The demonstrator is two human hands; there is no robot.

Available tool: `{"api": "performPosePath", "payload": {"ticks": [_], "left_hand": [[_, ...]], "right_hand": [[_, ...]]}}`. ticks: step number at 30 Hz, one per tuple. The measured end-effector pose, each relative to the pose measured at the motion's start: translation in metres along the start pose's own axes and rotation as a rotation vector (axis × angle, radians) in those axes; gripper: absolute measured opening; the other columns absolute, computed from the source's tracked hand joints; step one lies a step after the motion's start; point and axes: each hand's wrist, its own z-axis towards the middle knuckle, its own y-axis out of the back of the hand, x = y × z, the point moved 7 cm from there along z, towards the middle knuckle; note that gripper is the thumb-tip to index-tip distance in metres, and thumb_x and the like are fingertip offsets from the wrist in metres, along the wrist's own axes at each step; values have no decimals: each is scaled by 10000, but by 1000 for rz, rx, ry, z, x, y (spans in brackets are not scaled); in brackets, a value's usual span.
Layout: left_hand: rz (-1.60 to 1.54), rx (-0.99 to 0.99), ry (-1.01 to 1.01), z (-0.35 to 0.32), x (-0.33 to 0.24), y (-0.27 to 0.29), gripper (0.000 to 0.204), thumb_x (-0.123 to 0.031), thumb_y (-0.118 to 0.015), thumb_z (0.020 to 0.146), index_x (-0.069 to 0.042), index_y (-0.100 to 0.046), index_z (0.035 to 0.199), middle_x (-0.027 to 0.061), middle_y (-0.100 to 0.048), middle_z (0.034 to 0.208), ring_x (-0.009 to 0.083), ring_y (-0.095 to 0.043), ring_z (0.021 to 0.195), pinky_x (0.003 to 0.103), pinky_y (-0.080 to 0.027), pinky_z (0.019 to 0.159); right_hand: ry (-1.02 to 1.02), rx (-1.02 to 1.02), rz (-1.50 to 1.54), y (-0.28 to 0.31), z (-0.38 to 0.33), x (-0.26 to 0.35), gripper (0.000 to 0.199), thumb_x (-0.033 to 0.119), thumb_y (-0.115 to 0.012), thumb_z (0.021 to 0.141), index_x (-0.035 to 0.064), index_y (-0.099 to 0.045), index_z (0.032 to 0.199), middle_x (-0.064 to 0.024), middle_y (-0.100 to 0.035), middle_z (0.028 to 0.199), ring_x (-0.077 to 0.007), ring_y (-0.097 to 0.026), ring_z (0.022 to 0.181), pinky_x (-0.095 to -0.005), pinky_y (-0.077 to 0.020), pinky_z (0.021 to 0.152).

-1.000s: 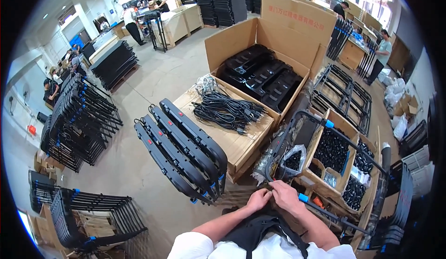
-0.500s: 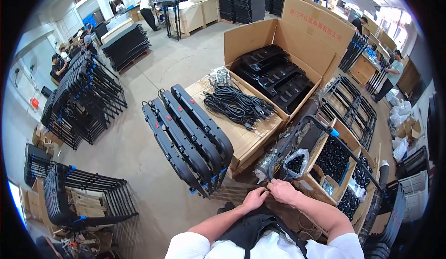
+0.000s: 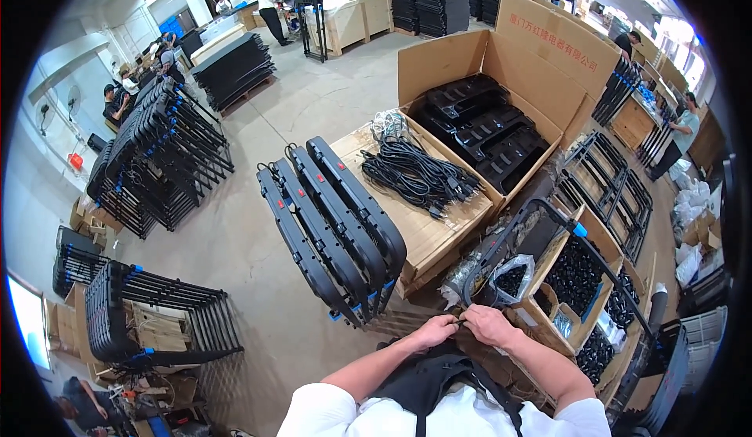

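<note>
Between both hands (image 3: 487, 326), small piece (image 3: 461, 321), mostly hidden

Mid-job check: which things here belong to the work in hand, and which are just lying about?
Seemingly in use:
left hand and right hand, close together, anything between them too small to identify
black curved tubular frame with blue clip, beside them

Apparently lying about:
coiled black cables
black moulded plastic parts in open brown cardboard box

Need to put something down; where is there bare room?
Free: floor between the four black panels and racks at left; the cardboard top, between cable bundle and near edge. Crowded: the bin of black parts by the right hand, and the open carton.
</note>
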Motion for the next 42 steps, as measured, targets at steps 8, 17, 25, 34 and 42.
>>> {"api": "performPosePath", "payload": {"ticks": [8, 17, 25, 34, 42], "left_hand": [[-147, 101, 85, -8, -11, -1, 177, -243, -577, 1087, -92, -658, 1044, -31, -564, 785, 65, -500, 580, 255, -402, 477], [-182, 81, -6, 5, 8, -2, 174, -231, -574, 1092, -83, -666, 1084, -50, -570, 830, 59, -510, 668, 242, -413, 556], [-105, 59, 20, 1, 0, -2, 227, -250, -579, 1069, -49, -683, 1064, -38, -571, 824, 69, -511, 683, 264, -419, 579], [-184, -29, 111, 7, 8, -5, 216, -205, -593, 982, -32, -724, 992, -10, -629, 785, 98, -541, 649, 281, -426, 567], [-165, 6, 186, 18, 14, -4, 225, -231, -640, 1001, -37, -751, 1033, -7, -656, 810, 90, -575, 719, 270, -476, 654]], "right_hand": [[27, 57, -22, -8, 1, -2, 124, 84, -654, 934, 50, -740, 1018, -116, -662, 937, -320, -684, 928, -420, -567, 821], [-5, 57, -55, -7, 7, -1, 83, 113, -626, 957, 49, -670, 986, -137, -646, 975, -339, -667, 953, -433, -553, 853], [39, 123, -85, -15, 2, -5, 76, 108, -616, 962, 33, -609, 971, -162, -621, 968, -359, -660, 951, -447, -549, 851], [-31, 56, -42, -23, -13, -17, 102, 114, -653, 947, 48, -621, 1018, -153, -600, 978, -364, -650, 950, -453, -542, 856], [-497, 18, 184, 11, -51, 2, 204, 186, -710, 937, 42, -710, 1082, -153, -705, 1022, -351, -705, 987, -440, -571, 873]]}}
